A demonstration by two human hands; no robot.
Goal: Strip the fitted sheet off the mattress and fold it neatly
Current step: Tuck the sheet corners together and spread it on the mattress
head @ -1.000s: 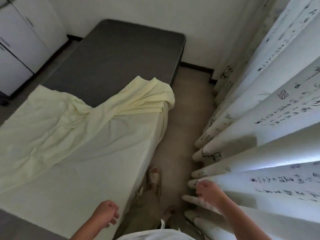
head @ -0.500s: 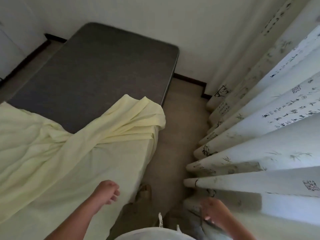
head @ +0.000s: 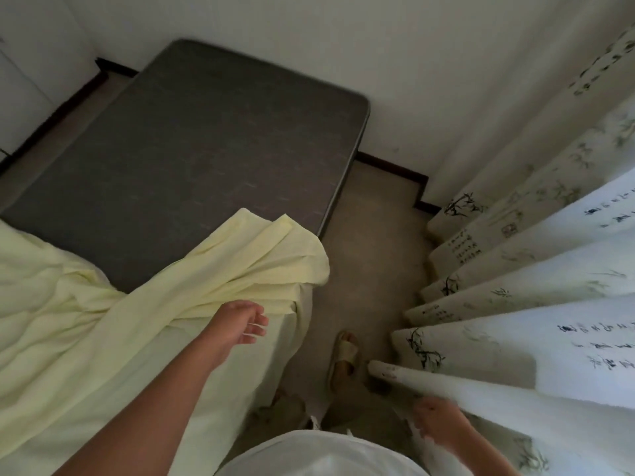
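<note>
Daylight is glowing through the curtain (head: 567, 355) along the right edge, while the rest of the room is sitting dim and grey. Motion blur is smearing the right hand (head: 439, 424), and wide-angle distortion is bending the mattress (head: 206, 149) edges.

printed curtain (head: 536, 304) at right, sandal (head: 344, 359) on floor (head: 374, 255) beside it.

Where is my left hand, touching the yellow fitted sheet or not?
Cannot tell. The head view shows the left hand with relaxed fingers overlapping the yellow fitted sheet near the mattress edge, but from above neither contact nor gap shows.
</note>
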